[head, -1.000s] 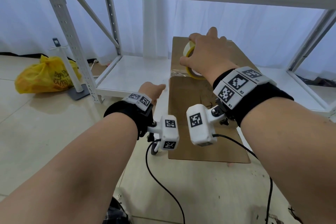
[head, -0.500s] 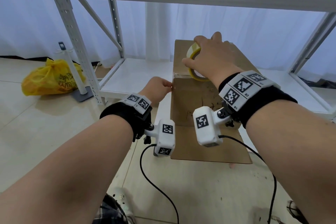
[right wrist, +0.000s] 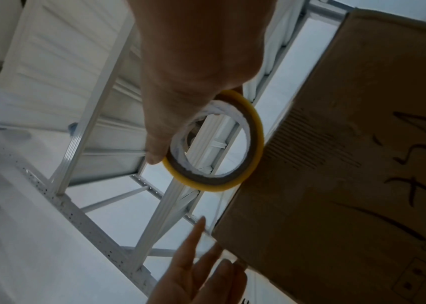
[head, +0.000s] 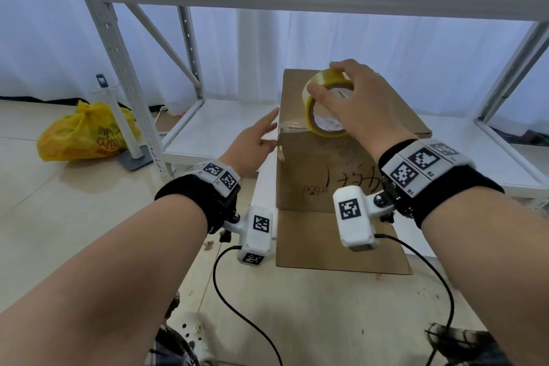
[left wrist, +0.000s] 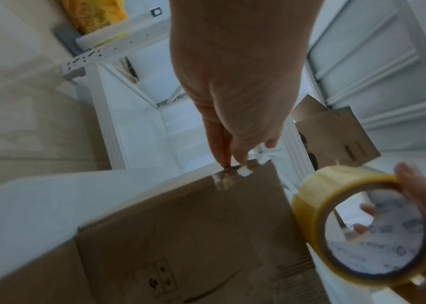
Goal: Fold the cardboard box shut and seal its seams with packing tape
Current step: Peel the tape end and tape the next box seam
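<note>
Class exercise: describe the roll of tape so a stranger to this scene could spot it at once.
Find the white metal shelving rack, then the cardboard box standing on end against it. The tape roll, gripped by the right hand at the box's top edge, is the only yellowish ring there.

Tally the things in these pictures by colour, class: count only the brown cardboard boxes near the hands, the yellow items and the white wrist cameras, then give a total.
Brown: 1, the cardboard box.
Yellow: 2, the tape roll gripped by the right hand, and the plastic bag on the floor.
White: 2, the left wrist camera and the right wrist camera.
Total: 5.
</note>
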The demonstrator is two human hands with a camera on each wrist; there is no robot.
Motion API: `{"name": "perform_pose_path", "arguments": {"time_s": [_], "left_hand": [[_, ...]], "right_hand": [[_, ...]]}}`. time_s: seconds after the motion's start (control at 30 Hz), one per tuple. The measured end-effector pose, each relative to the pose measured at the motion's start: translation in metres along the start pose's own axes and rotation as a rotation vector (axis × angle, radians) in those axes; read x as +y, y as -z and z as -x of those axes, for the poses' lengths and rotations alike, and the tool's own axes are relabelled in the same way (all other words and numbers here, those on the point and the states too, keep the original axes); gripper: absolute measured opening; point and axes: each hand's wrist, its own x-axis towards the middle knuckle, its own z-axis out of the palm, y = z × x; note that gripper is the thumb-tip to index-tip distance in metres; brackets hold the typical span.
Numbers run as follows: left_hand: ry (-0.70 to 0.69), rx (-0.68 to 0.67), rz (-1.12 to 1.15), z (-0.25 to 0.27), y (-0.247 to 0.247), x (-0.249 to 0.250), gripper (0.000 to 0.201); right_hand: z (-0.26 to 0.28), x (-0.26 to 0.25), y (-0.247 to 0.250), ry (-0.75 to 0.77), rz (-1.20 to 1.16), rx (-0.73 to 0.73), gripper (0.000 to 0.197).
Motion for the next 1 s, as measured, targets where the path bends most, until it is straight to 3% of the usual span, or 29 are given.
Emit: {"name": "perform_pose_path", "arguments": {"time_s": [0.4,0.73,1.0], "left_hand": [[-0.105,0.029,-0.038,-0.010,0.001,-0.015,0.052],[-0.072,0.008,-0.225,-0.011,-0.015,-0.007,0.072],[-0.096,0.067,-0.083,-0.020,0.004,-0.005,0.024]], "right_hand": [[-0.008,0.017,-0.016,0.052,-0.133,0.109,0.055],[-0.004,0.014,-0.016,0.038,-0.144,0.130,0.056],[0.001,0.011,-0.012,0.011,-0.157,0.104,0.056]]}}
